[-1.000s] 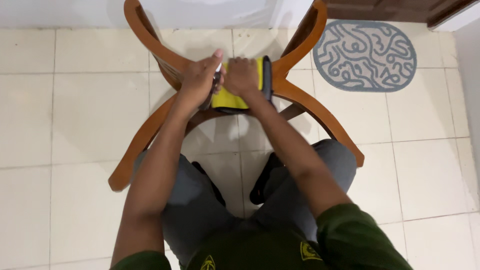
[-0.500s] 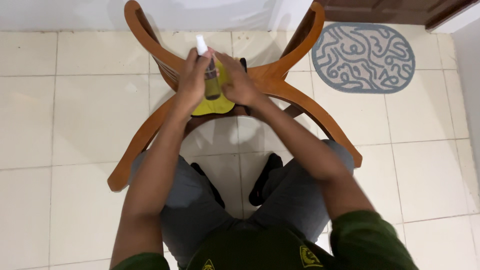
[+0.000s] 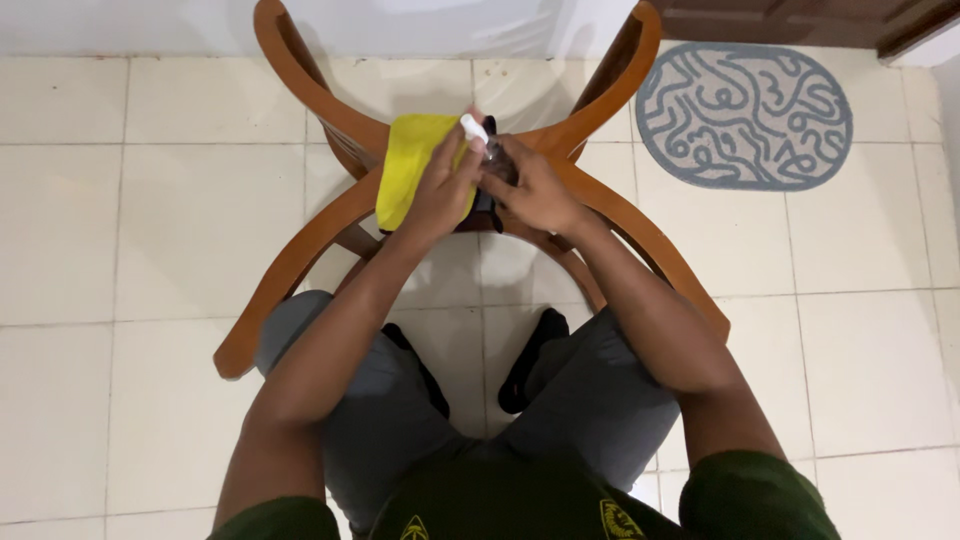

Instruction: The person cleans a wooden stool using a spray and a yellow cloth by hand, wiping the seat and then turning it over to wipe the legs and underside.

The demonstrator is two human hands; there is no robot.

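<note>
Wooden frame (image 3: 610, 215) with crossed curved legs stands on the tiled floor (image 3: 150, 230), directly ahead of the seated person's knees. Both hands meet over the crossing point: left hand (image 3: 443, 188) on the left, right hand (image 3: 535, 190) on the right, touching. Cloth (image 3: 405, 165) lies on the crossing, under and left of the left hand. Small spray bottle (image 3: 478, 135) sits between the hands, nozzle at the far end. Oval mat (image 3: 745, 115) on the floor, right of the frame, near the back wall. Feet on the floor, between frame and knees.
</note>
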